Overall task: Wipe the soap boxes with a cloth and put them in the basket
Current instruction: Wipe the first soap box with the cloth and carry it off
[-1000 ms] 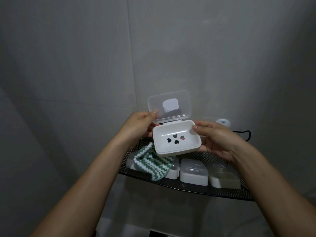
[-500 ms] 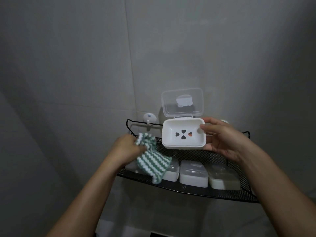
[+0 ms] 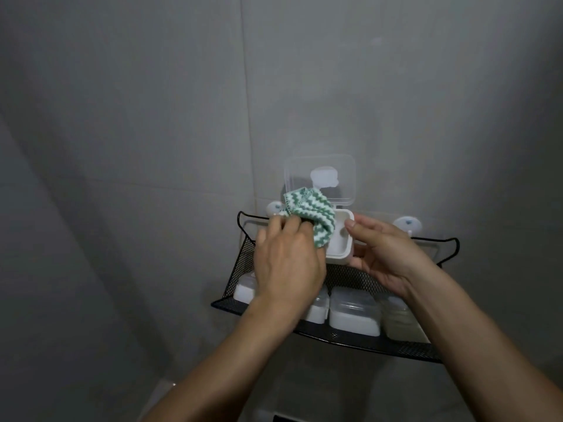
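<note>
A white soap box (image 3: 340, 250) with its clear hinged lid (image 3: 320, 178) standing open is held above the basket by my right hand (image 3: 384, 254), which grips its right end. My left hand (image 3: 286, 263) is shut on a green and white zigzag cloth (image 3: 310, 215) and presses it into the left part of the open box. The cloth and left hand hide most of the box's inside. Below hangs a black mesh basket (image 3: 240, 269) with several closed white soap boxes (image 3: 355, 315) lying in a row.
The basket is fixed to a grey tiled wall (image 3: 152, 117) by two white suction hooks (image 3: 406, 224). A cream soap box (image 3: 402, 325) lies at the basket's right end, partly behind my right forearm. A vertical tile joint runs down to the basket.
My left hand lifted the cloth from the basket's left side up and right into the open soap box. The box stayed in my right hand, close to the wall.
</note>
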{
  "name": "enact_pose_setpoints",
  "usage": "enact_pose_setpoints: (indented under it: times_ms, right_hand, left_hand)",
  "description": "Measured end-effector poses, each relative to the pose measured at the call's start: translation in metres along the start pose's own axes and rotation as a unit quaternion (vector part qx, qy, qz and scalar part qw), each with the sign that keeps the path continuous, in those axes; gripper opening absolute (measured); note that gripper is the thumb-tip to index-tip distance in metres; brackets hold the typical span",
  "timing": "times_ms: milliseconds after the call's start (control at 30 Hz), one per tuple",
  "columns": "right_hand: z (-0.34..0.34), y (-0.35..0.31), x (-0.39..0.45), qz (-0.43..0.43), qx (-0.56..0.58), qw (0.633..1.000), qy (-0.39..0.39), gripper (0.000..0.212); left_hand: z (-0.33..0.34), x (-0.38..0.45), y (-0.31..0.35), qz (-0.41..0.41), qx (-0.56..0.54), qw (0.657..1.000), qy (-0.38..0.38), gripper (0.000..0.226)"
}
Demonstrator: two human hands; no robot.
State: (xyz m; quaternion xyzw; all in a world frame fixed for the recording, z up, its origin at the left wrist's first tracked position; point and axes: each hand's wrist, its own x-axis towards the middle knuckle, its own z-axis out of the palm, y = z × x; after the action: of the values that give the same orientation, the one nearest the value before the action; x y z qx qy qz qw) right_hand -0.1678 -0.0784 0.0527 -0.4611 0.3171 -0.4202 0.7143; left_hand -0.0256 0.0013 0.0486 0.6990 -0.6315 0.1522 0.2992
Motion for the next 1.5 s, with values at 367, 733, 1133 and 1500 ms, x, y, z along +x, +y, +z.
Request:
enact_pose_setpoints:
  times_ms: [367, 733, 1133, 1500]
  right_hand:
    - [-0.007, 0.003, -0.007, -0.018, 0.009, 1.0, -0.01, 0.024]
    - [-0.006, -0.004, -0.01, -0.033, 0.005, 0.999, 0.006, 0.027]
    - [-0.009, -0.009, -0.009, -0.035, 0.011, 0.999, -0.033, 0.026]
    - [-0.015, -0.019, -0.009, -0.066, -0.03, 0.997, -0.003, 0.029]
  left_hand:
    - [-0.011, 0.004, 0.004, 0.037, -0.086, 0.996, 0.01, 0.054]
    - [-0.009, 0.004, 0.009, 0.038, 0.019, 0.997, -0.06, 0.034]
    - [-0.004, 0.008, 0.025, 0.054, -0.113, 0.988, -0.084, 0.043]
    - [-0.016, 0.005, 0.01, 0.175, -0.046, 0.982, -0.055, 0.022]
